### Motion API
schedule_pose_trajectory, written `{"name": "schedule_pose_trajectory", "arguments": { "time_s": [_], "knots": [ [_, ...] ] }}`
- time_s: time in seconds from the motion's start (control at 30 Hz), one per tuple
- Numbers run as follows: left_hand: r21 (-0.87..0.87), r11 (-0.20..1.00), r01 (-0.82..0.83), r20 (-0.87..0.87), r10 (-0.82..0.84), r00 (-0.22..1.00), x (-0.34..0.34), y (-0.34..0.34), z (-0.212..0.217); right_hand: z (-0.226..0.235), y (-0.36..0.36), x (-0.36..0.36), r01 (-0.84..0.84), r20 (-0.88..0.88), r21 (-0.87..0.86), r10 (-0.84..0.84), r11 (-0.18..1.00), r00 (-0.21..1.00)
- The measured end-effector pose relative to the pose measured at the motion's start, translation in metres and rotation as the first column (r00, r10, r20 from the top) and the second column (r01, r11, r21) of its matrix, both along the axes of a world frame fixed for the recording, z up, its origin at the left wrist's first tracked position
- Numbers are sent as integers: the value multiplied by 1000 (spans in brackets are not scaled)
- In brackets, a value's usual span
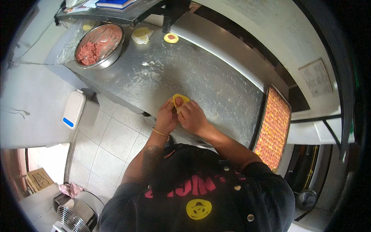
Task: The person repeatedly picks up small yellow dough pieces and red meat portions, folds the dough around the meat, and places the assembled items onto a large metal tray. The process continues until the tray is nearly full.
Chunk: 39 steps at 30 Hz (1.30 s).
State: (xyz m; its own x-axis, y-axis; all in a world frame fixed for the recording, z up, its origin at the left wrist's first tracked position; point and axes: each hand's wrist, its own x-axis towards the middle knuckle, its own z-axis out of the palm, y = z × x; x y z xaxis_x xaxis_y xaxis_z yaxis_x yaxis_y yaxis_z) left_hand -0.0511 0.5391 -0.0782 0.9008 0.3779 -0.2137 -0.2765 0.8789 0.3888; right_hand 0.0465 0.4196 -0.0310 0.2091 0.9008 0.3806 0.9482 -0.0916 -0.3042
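Note:
Above the near edge of the grey worktop (216, 77), my left hand (166, 119) cradles a yellow dough wrapper (176, 96) with pinkish minced filling in it. My right hand (192, 116) closes on its right side, fingers bent against the dough and filling. The lower part of the wrapper is hidden by my fingers. Farther back lies another round yellow wrapper (171, 38) with a dab of meat at its centre. To its left sits a pile of yellow wrappers (142, 34), partly in plastic. A steel bowl (104, 64) at the far left holds pink minced meat (88, 53).
Along the right end stands a long tray (288, 116) filled with rows of small yellow-and-pink pieces. A dark shelf (112, 14) with a blue book (116, 3) overhangs the back left. On the tiled floor at left is a bin with a white lid (74, 106).

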Motion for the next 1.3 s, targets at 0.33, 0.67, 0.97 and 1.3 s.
{"name": "schedule_pose_trajectory", "arguments": {
  "time_s": [0.33,0.67,0.97,1.3],
  "knots": [
    [280,955,-98,-81,126,989,-52,-137,89,13,-143,-63,429,-877,133,-95,893,471],
    [555,832,-12,-99,80,992,-103,-265,108,35,-264,-122,664,-945,327,242,673,221],
    [507,851,138,-13,-152,988,-176,-260,150,93,-291,-213,606,-867,389,53,694,496],
    [437,889,136,115,-205,972,-253,-189,173,130,-220,-299,676,-921,389,250,626,299]
  ]
}}
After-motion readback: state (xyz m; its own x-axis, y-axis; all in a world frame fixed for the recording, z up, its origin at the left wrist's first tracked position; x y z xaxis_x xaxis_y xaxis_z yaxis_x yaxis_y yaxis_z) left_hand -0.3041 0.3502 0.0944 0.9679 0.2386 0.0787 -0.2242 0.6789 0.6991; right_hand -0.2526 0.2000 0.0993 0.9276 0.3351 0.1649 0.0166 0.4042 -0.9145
